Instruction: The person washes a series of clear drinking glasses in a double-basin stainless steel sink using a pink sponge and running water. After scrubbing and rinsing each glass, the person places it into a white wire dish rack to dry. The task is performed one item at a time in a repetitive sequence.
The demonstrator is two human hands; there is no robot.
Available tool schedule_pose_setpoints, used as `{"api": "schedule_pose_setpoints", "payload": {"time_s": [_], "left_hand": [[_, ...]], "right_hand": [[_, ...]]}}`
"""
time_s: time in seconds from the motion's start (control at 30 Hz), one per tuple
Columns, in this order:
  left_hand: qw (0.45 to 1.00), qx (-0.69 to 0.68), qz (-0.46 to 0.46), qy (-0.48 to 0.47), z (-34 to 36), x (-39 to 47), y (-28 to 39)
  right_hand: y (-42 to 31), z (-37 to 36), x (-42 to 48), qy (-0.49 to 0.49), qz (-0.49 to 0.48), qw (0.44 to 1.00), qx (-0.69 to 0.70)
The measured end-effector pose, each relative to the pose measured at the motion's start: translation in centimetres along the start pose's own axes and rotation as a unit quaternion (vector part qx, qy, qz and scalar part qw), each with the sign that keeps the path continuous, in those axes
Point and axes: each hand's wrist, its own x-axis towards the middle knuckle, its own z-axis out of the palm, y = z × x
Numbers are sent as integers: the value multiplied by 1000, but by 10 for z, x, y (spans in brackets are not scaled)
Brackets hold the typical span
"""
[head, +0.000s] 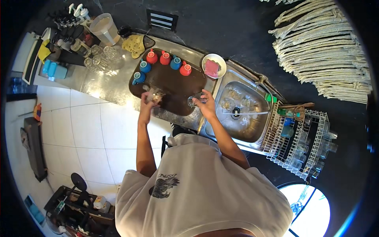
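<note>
In my left hand [145, 103] is a clear glass [156, 94], slightly blurred, over the front left part of a dark brown tray [180, 89]. My right hand [207, 103] grips another clear glass [194, 100] above the tray's right side. Along the tray's back and left edges stand several small cups turned upside down, red ones [165, 58] and blue ones [145, 66]. More glasses [234, 94] sit in the steel sink [257, 133] to the right, where a thin white stream [247, 113] crosses above the drain.
A white bowl [222, 60] holding a pink sponge [211, 68] stands between tray and sink. Wire racks [274, 148] with glasses are at the far right. Glass mugs [100, 60], a yellow cloth [133, 45] and a plastic bucket [104, 28] occupy the counter's left side. A faucet [263, 81] rises behind the sink.
</note>
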Motion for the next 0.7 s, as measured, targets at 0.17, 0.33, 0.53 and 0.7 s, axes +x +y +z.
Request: {"api": "schedule_pose_setpoints", "payload": {"time_s": [0.17, 0.33, 0.53, 0.7], "left_hand": [[988, -66, 20, -141, 50, -19, -6], [975, 111, 60, -184, 77, -16, -15], [991, 50, 85, -91, 92, -13, -15], [985, 142, 95, -36, 84, -16, -1]], "right_hand": [[-18, -20, -3, 19, -63, 997, 51], [-76, -38, -24, -27, -69, 978, 194], [-47, -28, -16, 20, -193, 981, -22], [-24, 5, -11, -40, -166, 969, -177]]}}
